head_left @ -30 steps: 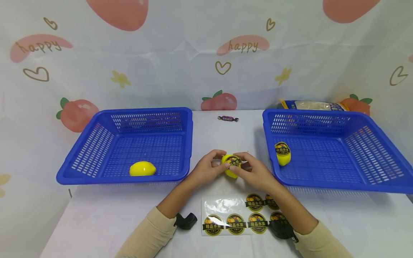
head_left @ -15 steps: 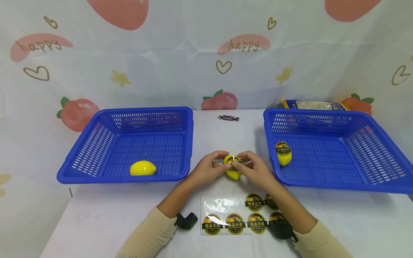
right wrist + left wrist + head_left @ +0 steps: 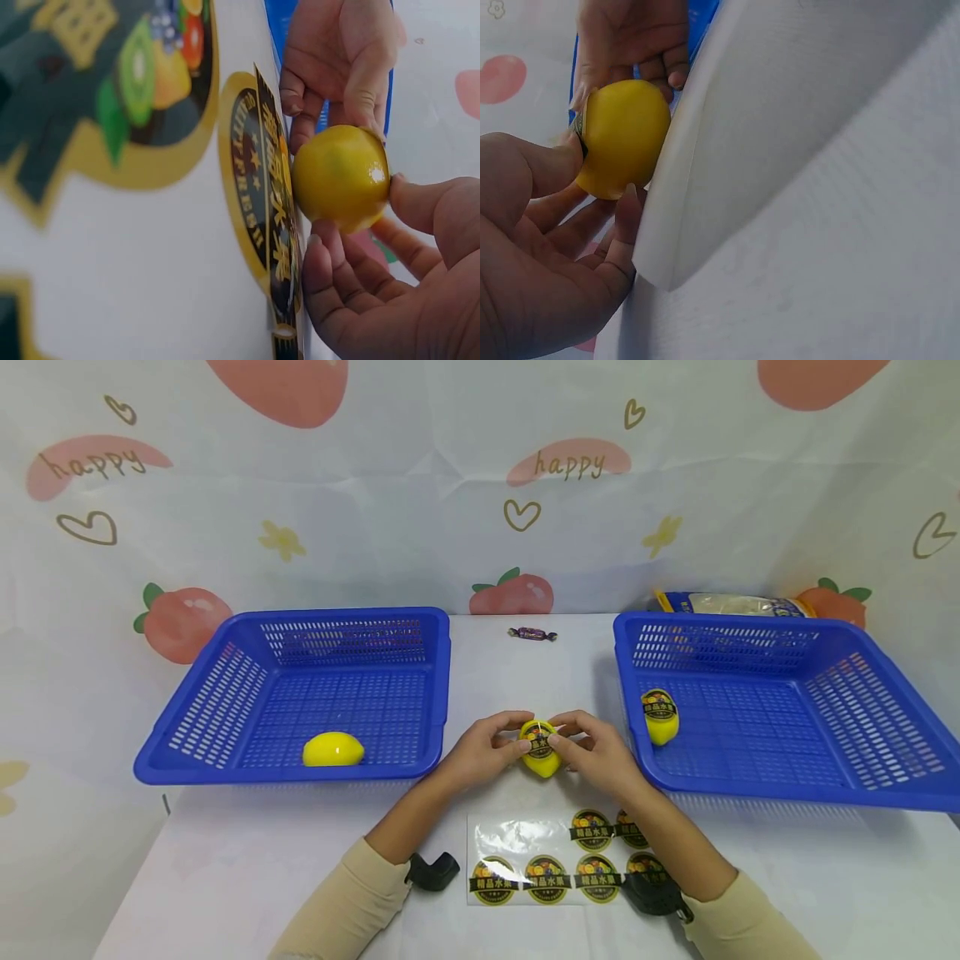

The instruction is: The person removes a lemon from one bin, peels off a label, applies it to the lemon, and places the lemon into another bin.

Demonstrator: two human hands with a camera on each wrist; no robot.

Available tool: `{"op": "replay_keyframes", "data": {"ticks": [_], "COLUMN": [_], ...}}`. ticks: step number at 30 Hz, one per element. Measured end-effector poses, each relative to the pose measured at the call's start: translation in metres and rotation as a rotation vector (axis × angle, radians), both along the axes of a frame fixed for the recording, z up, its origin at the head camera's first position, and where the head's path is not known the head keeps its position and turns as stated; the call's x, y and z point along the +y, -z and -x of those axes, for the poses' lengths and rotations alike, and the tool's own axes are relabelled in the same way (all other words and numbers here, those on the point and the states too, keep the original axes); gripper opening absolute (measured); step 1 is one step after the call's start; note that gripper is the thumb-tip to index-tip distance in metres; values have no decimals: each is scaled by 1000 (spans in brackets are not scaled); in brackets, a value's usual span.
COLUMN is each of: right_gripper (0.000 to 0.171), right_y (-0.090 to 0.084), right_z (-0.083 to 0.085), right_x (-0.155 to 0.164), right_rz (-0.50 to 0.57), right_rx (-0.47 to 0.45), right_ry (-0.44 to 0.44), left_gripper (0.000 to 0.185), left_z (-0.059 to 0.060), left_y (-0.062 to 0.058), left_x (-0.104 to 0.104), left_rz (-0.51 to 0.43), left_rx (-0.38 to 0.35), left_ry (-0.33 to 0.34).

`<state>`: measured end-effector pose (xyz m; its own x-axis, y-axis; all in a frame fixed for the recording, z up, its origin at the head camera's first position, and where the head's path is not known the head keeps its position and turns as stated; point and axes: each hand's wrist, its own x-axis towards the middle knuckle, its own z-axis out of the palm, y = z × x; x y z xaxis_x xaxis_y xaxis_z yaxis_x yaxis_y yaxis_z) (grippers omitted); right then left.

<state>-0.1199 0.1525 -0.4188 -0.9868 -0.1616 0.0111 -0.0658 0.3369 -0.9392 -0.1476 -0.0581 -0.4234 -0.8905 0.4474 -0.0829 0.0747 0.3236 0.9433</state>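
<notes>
two blue mesh baskets [image 3: 300, 693] are standing left and right on the white table [image 3: 225, 877]; a plain lemon [image 3: 333, 750] is lying in the left one, a labelled lemon [image 3: 659, 717] in the right. a glossy sticker sheet [image 3: 555, 858] is lying near. between the baskets, the left hand [image 3: 480, 753] and right hand [image 3: 596, 758] are both grasping a smooth yellow lemon [image 3: 542, 757], thumbs pressing its round sticker [image 3: 538, 739].

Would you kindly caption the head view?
Both hands hold a stickered lemon between two blue baskets.
</notes>
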Motion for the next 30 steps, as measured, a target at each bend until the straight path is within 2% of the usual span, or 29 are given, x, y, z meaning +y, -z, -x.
{"op": "replay_keyframes", "data": {"ticks": [11, 18, 24, 30], "right_gripper": [29, 29, 37, 41], "right_y": [1, 0, -1, 0], "right_z": [2, 1, 1, 2], "right_x": [2, 3, 3, 3], "right_rz": [102, 140, 80, 44], "right_rx": [-43, -91, -143, -142], "right_ry": [15, 26, -14, -43], "left_gripper": [43, 43, 44, 42], "left_z": [0, 0, 0, 0], "left_y": [0, 1, 2, 3], "left_x": [0, 0, -1, -2], "left_rz": [1, -32, -49, -57], "left_rx": [-25, -45, -54, -32], "left_ry": [-2, 4, 19, 19]}}
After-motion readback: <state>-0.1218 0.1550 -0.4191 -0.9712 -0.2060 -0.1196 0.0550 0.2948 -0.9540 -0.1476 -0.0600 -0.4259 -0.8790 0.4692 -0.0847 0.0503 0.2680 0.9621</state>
